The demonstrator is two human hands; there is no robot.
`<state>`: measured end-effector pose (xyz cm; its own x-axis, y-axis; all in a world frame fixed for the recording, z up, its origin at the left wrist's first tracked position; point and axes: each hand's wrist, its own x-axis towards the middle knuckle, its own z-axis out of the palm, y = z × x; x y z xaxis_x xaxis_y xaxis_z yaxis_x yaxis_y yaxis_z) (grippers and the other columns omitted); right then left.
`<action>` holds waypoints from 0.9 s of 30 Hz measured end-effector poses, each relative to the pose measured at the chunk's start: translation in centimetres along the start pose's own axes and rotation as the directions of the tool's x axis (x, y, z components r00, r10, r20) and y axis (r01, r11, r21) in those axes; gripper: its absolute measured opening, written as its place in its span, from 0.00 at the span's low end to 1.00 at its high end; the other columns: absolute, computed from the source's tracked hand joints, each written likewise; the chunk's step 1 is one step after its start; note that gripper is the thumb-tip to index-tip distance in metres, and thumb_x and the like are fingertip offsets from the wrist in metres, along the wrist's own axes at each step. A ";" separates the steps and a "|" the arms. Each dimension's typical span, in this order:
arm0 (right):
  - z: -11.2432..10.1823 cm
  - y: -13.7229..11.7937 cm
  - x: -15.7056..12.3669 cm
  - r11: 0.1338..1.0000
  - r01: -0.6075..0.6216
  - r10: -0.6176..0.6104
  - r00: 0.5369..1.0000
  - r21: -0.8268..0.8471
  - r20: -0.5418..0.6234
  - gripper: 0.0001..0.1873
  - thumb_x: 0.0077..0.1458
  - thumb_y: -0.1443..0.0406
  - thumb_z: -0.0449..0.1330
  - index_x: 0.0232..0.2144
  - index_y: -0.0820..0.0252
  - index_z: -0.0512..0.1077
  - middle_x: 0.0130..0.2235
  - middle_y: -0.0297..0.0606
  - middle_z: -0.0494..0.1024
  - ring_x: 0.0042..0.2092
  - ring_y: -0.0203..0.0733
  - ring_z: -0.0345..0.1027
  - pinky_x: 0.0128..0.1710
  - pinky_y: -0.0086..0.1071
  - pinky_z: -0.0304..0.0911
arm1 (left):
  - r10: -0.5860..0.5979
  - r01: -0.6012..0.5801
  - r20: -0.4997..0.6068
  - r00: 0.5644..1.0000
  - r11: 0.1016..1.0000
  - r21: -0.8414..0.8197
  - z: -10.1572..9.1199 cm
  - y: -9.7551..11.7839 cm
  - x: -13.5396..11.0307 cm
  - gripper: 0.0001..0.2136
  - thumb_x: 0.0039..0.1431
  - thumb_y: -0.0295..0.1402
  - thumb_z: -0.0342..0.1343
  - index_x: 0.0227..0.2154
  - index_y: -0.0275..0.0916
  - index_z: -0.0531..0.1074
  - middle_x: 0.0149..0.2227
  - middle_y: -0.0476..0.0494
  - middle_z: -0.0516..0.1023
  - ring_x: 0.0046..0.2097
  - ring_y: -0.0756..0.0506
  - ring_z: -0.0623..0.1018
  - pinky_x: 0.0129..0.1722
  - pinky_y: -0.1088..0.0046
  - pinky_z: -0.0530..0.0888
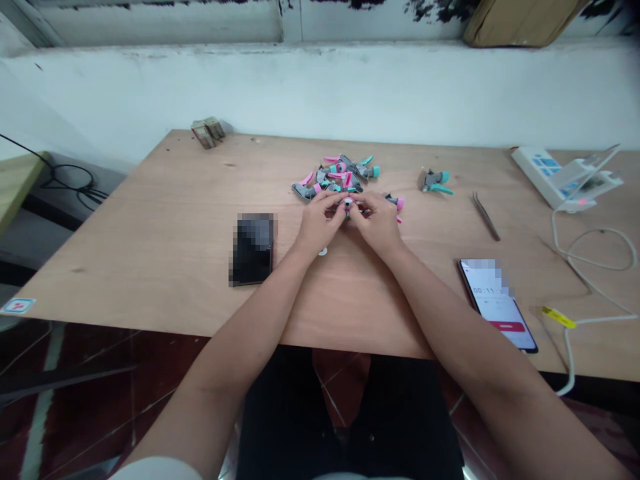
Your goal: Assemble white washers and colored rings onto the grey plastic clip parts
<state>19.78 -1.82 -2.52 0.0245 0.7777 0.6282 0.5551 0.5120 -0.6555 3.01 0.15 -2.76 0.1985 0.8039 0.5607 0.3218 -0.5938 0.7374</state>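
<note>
Pink plastic piece (347, 204) seemingly gripped between the curled left hand (319, 224) and right hand (377, 223).

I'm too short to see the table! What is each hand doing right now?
Left hand: closed, pinching a small pink plastic part.
Right hand: closed, pinching the same part.

A plywood table (150, 267) — plastic parts (335, 180), tweezers (486, 217), two phones (495, 303), a power strip (543, 177).
</note>
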 end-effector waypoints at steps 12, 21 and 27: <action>-0.6 0.5 0.3 0.989 0.067 -0.070 0.997 -0.135 -0.014 0.08 0.67 0.58 0.63 0.42 0.51 0.81 0.48 0.46 0.83 0.54 0.56 0.77 0.63 0.56 0.70 | -0.017 0.027 -0.107 0.994 0.995 0.094 0.0 0.2 0.1 0.10 0.69 0.31 0.61 0.48 0.42 0.83 0.51 0.41 0.83 0.47 0.45 0.84 0.48 0.68 0.84; -1.6 3.6 -0.6 0.919 -0.130 0.182 0.977 -0.372 0.110 0.34 0.52 0.44 0.75 0.55 0.52 0.79 0.67 0.59 0.71 0.72 0.78 0.57 0.68 0.81 0.52 | -0.353 0.325 -0.138 0.926 0.926 -0.192 -1.1 -1.3 0.4 0.14 0.73 0.38 0.56 0.56 0.42 0.77 0.54 0.39 0.84 0.41 0.45 0.86 0.33 0.72 0.83; -0.2 6.3 -0.7 0.963 -0.118 0.122 0.992 -0.244 0.002 0.23 0.62 0.53 0.70 0.56 0.55 0.77 0.69 0.61 0.67 0.74 0.72 0.55 0.72 0.75 0.48 | -0.306 0.297 -0.142 0.942 0.952 -0.080 -0.8 -1.8 0.1 0.12 0.70 0.36 0.61 0.53 0.42 0.78 0.51 0.39 0.84 0.42 0.43 0.85 0.43 0.64 0.85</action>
<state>23.45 0.76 -7.03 0.0905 0.8353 0.5424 0.7340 0.3122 -0.6032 1.71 1.25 -3.71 -0.0427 0.9335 0.3560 0.2906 -0.3293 0.8984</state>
